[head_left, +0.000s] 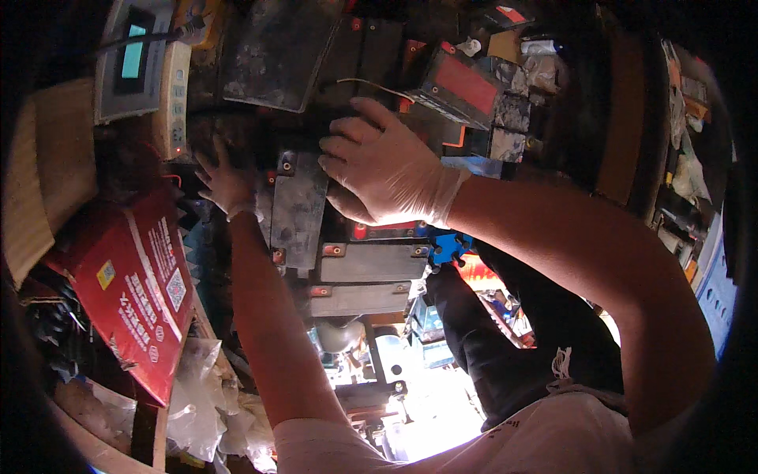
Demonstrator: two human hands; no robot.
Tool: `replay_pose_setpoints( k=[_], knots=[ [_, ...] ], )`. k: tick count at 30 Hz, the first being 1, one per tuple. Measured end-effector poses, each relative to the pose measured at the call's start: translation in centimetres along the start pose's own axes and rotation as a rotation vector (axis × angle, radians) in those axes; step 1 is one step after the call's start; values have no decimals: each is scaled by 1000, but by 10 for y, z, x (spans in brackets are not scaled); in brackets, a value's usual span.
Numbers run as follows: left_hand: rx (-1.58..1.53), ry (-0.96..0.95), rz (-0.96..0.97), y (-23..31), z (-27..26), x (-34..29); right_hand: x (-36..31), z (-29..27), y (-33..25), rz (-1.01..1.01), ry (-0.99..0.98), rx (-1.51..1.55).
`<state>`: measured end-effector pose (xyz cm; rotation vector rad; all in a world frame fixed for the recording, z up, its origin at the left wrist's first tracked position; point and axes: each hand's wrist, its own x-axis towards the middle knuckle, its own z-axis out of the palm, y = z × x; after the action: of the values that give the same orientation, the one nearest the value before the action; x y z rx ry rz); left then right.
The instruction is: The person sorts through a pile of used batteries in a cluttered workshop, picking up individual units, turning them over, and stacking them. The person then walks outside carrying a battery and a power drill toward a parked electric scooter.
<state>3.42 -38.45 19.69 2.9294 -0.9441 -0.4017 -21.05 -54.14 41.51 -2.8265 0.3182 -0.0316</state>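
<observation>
My left hand, in a thin pale glove, reaches into the shadowed area left of the upright grey battery. Its fingers are spread, with nothing visible in them. On that battery's other side is my right hand, also gloved. Its fingers and thumb curl inward, and whatever lies under them is hidden. Two more grey batteries with red and blue terminals lie below the right hand. Above the hands stands a large dark battery. A thin pale wire runs above my right knuckles toward a battery with a red top.
A device with a lit screen stands at the upper left, beside a pale panel with a small red light. A red carton and clear plastic bags are at the left. Near my legs is a blue knobbed piece.
</observation>
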Motion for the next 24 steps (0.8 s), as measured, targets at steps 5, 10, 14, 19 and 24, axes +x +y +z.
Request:
replay_pose_setpoints(
  k=[5, 10, 14, 19, 24],
  knots=[
    [-476, 40, 42, 3, -18, 17, 4, -3, 0, -6, 40, -6],
    [-1030, 182, 5, -21, -8, 2, 1, -4, -2, 47, -62, 57],
    [-1052, -180, -217, -88, 0, -57, 2, -3, -1, 31, -43, 37],
    [-337, -373, 99, -92, 6, -133, 2, -2, -3, 21, -27, 1],
    [-48, -447, -118, -86, -1, -148, 4, 2, -1, -39, 33, -28]
  ],
)
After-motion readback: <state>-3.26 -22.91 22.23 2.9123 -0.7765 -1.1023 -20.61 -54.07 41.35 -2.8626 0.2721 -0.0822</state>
